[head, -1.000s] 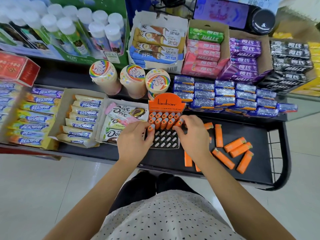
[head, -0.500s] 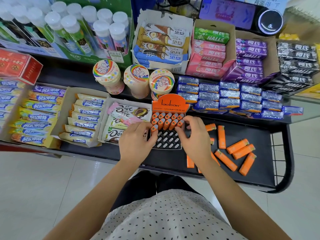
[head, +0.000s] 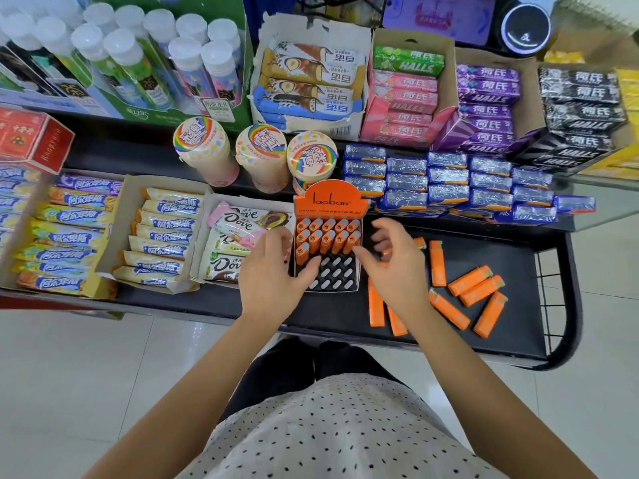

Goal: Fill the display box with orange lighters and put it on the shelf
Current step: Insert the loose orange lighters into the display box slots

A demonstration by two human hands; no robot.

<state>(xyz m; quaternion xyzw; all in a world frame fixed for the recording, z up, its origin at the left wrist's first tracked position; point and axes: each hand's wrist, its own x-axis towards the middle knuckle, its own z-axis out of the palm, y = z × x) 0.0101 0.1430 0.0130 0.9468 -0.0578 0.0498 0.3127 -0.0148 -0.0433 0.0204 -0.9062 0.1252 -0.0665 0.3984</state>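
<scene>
The orange "laoban" display box (head: 327, 201) stands on the black shelf (head: 518, 326). Its two back rows and one slot of the third row hold upright orange lighters (head: 326, 236); the front slots show as empty holes. My left hand (head: 273, 274) rests against the box's left front corner, thumb over the empty slots. My right hand (head: 397, 261) hovers just right of the box, fingers spread, holding nothing. Several loose orange lighters (head: 470, 292) lie on the shelf to the right, some partly hidden under my right hand and wrist.
Dove chocolate bars (head: 238, 236) sit in a carton just left of the box. Skittles tubs (head: 311, 160) and blue gum packs (head: 449, 188) stand behind it. Halls cartons (head: 404, 95) fill the upper tier. A wire rail (head: 556, 292) closes the shelf's right end.
My right hand has come off the box's lighters and moved right with fingers spread. My left hand stays at the box's left side.
</scene>
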